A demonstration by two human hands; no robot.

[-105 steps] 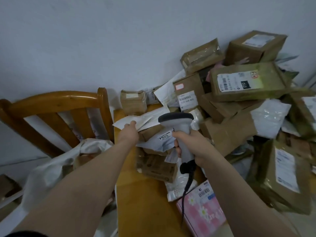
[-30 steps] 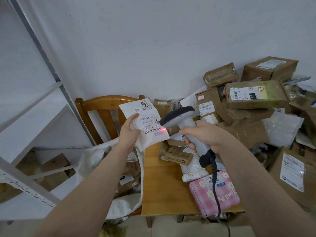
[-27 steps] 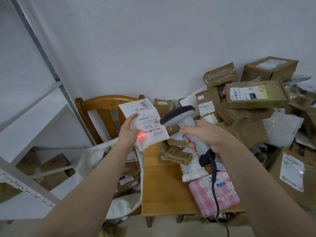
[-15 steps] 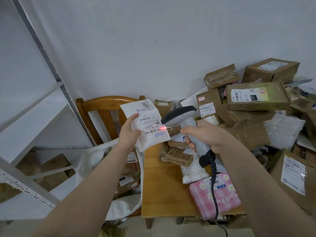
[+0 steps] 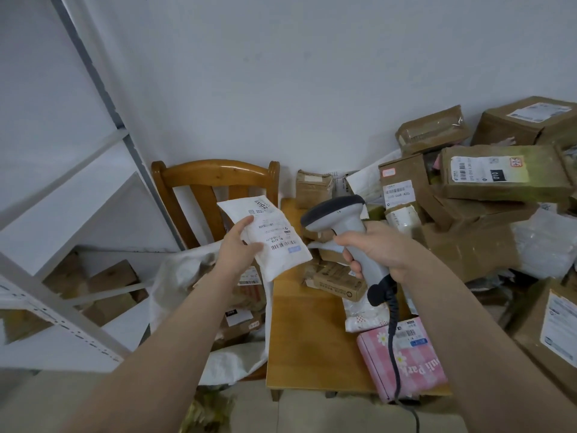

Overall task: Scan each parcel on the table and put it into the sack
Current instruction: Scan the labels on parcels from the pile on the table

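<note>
Head view: a white parcel (image 5: 276, 245) is held up beside a scanner (image 5: 335, 212).
The left hand (image 5: 237, 246) pinches the parcel by its edge, up in the air over the open sack (image 5: 175, 276) and the table (image 5: 299, 339) side. The right hand (image 5: 379, 248) is curled round the scanner handle. Brown boxes (image 5: 499, 176) sit piled on the table.
</note>
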